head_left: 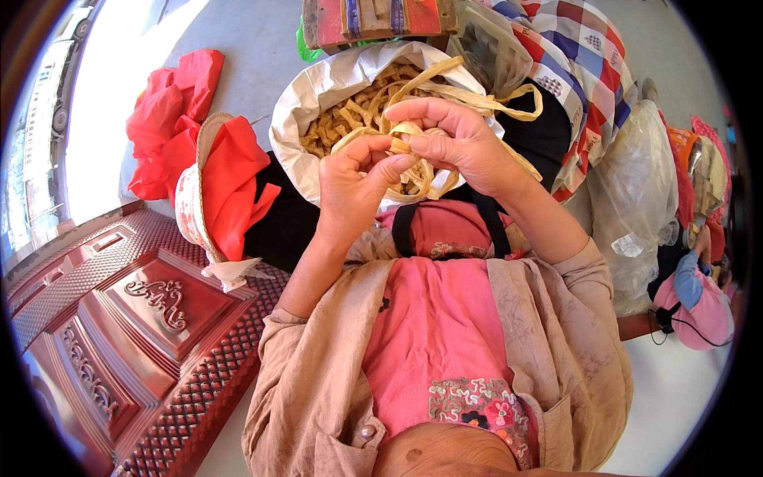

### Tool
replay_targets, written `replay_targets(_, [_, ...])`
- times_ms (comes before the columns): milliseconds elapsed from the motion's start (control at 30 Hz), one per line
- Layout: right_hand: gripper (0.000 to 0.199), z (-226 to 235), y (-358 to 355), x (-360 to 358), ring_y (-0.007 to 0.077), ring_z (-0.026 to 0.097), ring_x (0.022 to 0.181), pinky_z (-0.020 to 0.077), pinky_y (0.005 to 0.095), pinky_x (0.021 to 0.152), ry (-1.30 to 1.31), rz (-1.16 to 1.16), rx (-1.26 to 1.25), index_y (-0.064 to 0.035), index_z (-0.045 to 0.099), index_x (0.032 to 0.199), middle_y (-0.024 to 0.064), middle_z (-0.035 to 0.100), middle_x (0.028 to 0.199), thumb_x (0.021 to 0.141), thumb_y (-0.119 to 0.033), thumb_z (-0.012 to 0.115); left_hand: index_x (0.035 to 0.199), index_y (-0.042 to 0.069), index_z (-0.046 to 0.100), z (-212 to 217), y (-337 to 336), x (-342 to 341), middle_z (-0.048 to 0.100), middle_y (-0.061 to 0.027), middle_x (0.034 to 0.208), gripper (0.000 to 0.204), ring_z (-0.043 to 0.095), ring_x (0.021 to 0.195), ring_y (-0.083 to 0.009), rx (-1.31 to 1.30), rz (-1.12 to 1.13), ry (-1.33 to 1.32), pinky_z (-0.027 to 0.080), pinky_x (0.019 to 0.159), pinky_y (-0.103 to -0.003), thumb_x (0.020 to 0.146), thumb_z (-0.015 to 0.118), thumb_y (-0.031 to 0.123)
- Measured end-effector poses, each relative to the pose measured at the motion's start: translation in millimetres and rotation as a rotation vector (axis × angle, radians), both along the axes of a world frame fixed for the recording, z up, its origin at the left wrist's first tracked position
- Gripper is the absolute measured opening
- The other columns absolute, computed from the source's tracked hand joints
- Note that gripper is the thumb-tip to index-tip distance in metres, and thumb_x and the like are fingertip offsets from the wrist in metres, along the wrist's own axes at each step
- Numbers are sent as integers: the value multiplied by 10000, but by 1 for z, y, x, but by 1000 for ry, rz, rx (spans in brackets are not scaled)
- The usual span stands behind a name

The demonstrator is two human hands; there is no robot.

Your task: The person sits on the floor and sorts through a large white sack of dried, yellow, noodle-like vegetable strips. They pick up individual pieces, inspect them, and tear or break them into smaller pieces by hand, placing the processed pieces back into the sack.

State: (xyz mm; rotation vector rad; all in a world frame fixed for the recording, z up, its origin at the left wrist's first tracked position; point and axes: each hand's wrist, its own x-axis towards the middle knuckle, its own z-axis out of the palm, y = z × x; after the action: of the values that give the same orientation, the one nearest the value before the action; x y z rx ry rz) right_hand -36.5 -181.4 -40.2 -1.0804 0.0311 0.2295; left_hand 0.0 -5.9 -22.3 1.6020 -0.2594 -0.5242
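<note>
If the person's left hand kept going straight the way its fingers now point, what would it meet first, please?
The left hand points up and rightward, so it would likely meet the right hand pinching the same pale strips first; beyond lies the white sack, though depth is unclear.

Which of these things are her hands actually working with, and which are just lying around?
In use:
- pale strips, looped between both hands
- left hand and right hand, pinching the strips
- white sack of tan pieces, right behind the hands

Lying about:
- red cloth
- straw hat
- checked bag
- clear plastic bags
- carved red door
</note>
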Motion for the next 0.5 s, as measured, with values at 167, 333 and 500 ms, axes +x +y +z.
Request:
replay_targets(167, [466, 6, -7, -6, 21, 401, 583, 323, 160, 551, -61, 79, -135, -13, 445, 1348, -74, 455, 679, 939, -181, 593, 859, 23, 620, -6, 15, 15, 573, 11, 622, 85, 481, 510, -38, -203, -18, 337, 417, 513, -164, 877, 666, 92])
replay_targets(333, [446, 18, -28, -16, 9, 340, 527, 268, 170, 495, -27, 44, -262, -10, 460, 1341, -98, 397, 597, 945, -170, 588, 846, 45, 599, -8, 26, 27, 491, 29, 572, 71, 389, 455, -43, -445, 169, 376, 528, 687, -269, 904, 615, 83])
replay_targets(500, [167, -4, -19, -19, 194, 515, 534, 395, 308, 514, -302, 80, -852, -37, 604, 1011, 54, 529, 605, 918, -174, 611, 863, 75, 593, -21, 33, 28, 462, 31, 551, 66, 379, 444, -57, -497, 172, 477, 507, 706, -295, 925, 586, 94])
